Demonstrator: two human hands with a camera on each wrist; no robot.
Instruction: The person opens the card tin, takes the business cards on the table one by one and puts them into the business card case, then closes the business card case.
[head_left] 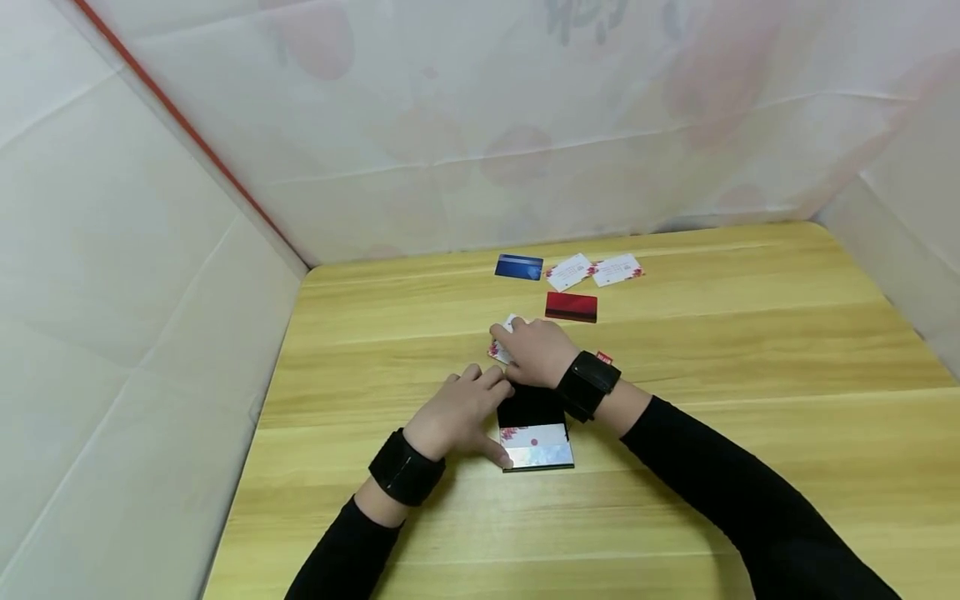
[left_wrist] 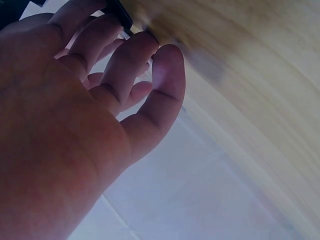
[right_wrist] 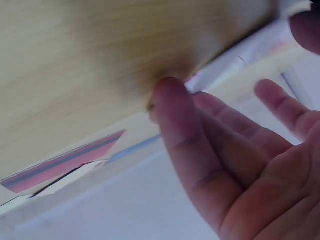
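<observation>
A black card holder (head_left: 531, 407) lies unfolded on the table, with a white floral card (head_left: 551, 435) in its lower pocket. My left hand (head_left: 461, 414) holds the holder at its left side, thumb at the lower left corner and bent fingers by the upper part. In the left wrist view, a black edge (left_wrist: 120, 12) shows at those fingertips. Just above the holder, my right hand (head_left: 542, 350) grips another white floral card (head_left: 498, 350) between thumb and fingers, covering much of it. The right wrist view shows that thumb (right_wrist: 306, 32) apart from the fingers, the card partly hidden.
Behind my right hand lies a red card (head_left: 572, 307) with a dark stripe. Farther back are a blue card (head_left: 519, 267) and two white floral cards, one on the left (head_left: 570, 272) and one on the right (head_left: 618, 270). Pale sheeting (head_left: 450, 167) stands behind the wooden table (head_left: 360, 333).
</observation>
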